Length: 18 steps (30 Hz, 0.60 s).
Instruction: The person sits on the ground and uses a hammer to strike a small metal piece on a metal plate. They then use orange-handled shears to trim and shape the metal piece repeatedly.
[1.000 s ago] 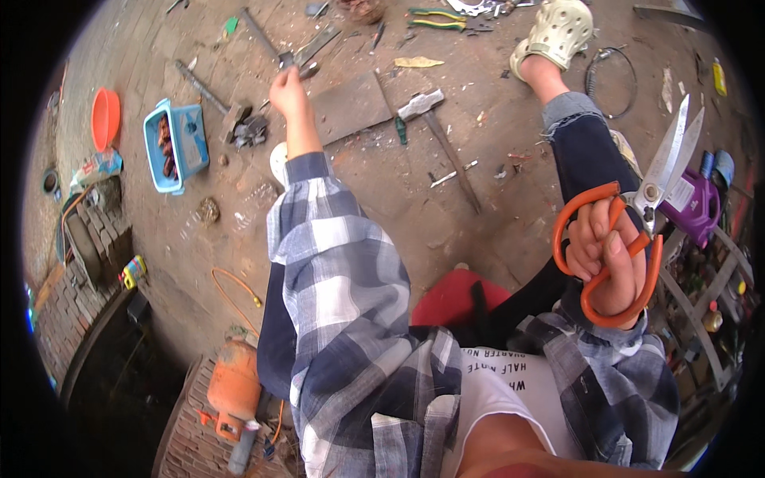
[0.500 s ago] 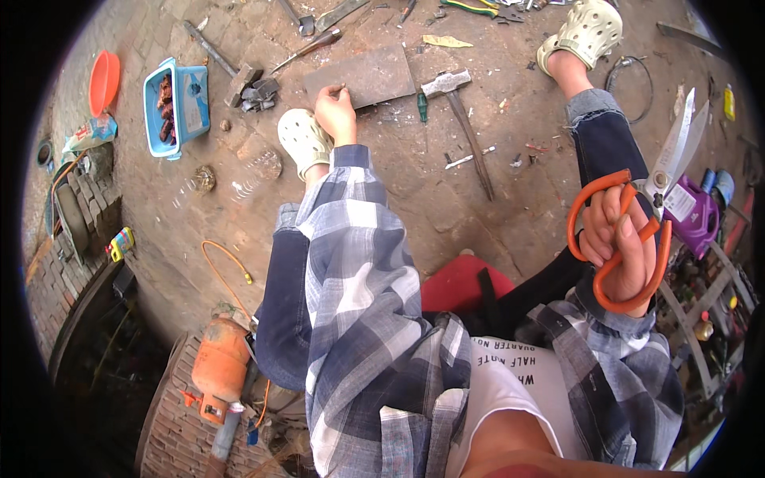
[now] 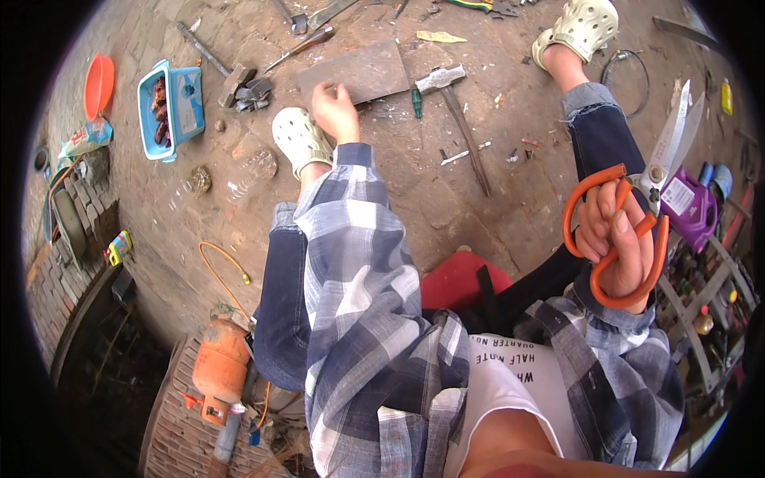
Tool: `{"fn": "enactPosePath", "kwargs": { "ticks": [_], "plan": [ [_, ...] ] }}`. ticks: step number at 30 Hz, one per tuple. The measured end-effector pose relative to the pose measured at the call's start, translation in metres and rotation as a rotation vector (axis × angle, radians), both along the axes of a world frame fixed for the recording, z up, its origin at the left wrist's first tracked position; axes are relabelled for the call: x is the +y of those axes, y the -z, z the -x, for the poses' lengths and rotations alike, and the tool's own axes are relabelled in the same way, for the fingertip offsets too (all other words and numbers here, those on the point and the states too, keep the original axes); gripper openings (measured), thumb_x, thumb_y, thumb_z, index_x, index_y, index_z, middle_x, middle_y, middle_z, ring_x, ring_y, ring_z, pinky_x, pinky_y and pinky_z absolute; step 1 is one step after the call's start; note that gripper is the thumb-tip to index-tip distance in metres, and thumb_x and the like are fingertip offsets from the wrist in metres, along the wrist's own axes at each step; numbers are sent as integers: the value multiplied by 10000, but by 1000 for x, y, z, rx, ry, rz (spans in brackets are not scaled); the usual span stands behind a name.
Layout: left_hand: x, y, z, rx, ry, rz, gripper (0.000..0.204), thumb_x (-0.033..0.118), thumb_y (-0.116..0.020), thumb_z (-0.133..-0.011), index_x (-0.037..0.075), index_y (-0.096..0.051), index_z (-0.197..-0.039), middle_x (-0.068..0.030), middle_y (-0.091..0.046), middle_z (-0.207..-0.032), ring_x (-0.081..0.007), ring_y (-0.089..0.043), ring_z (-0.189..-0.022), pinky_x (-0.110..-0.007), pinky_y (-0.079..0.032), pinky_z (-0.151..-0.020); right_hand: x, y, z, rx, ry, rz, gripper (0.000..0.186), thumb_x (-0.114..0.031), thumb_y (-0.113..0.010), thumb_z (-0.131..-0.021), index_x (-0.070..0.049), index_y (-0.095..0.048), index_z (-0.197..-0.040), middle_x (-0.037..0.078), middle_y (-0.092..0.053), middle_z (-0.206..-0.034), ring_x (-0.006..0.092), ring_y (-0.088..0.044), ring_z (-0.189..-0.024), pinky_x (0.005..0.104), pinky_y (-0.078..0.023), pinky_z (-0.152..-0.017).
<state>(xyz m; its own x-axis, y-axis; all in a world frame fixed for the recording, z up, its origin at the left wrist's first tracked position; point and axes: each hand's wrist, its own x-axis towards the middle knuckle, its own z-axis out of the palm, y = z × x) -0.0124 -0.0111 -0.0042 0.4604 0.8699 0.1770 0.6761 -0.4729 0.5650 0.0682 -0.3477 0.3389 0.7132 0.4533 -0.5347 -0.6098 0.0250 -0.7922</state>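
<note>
My right hand (image 3: 612, 235) grips a large pair of scissors (image 3: 660, 253) by its orange handles. Their blades point up and away, slightly apart. At the near left edge of a flat metal plate (image 3: 358, 73), my left hand (image 3: 336, 113) is low with curled fingers, beside my left clog (image 3: 298, 137). Whatever lies between those fingertips is too small or hidden to make out. Right of the plate lie a hammer (image 3: 462, 127) and a green-handled screwdriver (image 3: 417, 103). A white stick (image 3: 465, 154) rests against the hammer's handle.
Left of my foot are a blue tub (image 3: 187, 103), metal blocks (image 3: 253, 94) and an orange basin (image 3: 99, 86). An orange gas cylinder (image 3: 221, 362) stands lower left. To the right are a purple jug (image 3: 690, 211) and a metal rack (image 3: 692, 331). A red seat (image 3: 454, 283) is beneath me.
The whole view has shifted slightly. My left hand has drawn back a little over the plate and its fingertips look looser. The right hand keeps its hold on the scissors.
</note>
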Motion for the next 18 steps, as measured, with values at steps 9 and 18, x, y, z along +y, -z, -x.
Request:
{"fn": "enactPosePath", "kwargs": {
  "ticks": [9,18],
  "plan": [
    [-25,2,-40,32,266,123,156,133,-707,-758,61,-684,-894,-116,-674,-814,-269,-639,-759,-373,-494,-704,0,-1,2,12,14,21,273,-286,-559,-915,-65,-413,-850,3,-390,-705,49,-322,-543,196,-268,-463],
    [-19,10,-35,113,334,147,128,143,-685,-755,44,-677,-835,-99,-635,-671,-250,-622,-642,-371,-485,-633,-5,6,3,10,-60,6,264,-292,-541,-926,-66,-408,-888,-14,-370,-711,40,-318,-546,179,-272,-456]
  ]
}}
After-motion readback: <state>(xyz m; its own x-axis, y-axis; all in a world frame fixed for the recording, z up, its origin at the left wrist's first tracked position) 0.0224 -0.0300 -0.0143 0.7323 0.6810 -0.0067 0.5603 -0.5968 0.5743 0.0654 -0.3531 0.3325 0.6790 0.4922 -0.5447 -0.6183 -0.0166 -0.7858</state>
